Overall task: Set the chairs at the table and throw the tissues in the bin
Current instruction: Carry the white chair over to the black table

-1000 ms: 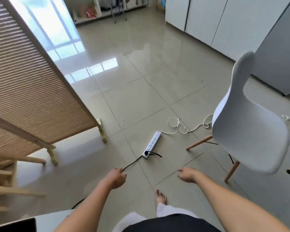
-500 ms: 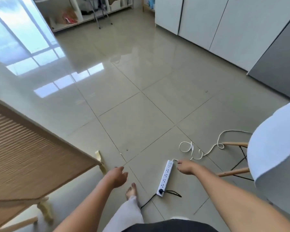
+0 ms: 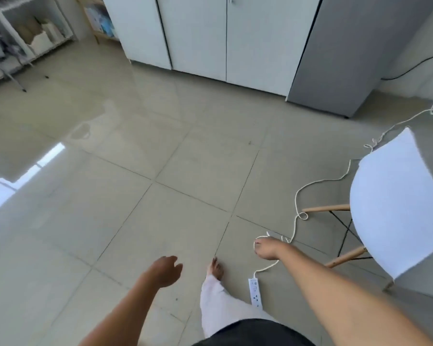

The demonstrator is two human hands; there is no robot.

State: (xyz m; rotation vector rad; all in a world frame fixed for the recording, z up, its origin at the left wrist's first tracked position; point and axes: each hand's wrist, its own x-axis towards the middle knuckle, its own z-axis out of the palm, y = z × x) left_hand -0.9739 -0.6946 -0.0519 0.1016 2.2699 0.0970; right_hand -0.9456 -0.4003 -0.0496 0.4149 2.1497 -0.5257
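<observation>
While both bare arms reach forward over the tiled floor (image 3: 140, 151), the left hand (image 3: 164, 270) hangs loosely open with fingers slightly curled, holding nothing. The right hand (image 3: 266, 249) is also free of any object, fingers bent downward in a relaxed, half-closed curl, above a white cord (image 3: 296, 203) on the floor. A white chair (image 3: 395, 211) with wooden legs stands at the right, just beside that arm and apart from the hand. Near the person's bare foot (image 3: 216, 268) lies a white power strip (image 3: 255, 292). White cabinets (image 3: 210, 36) line the far wall.
</observation>
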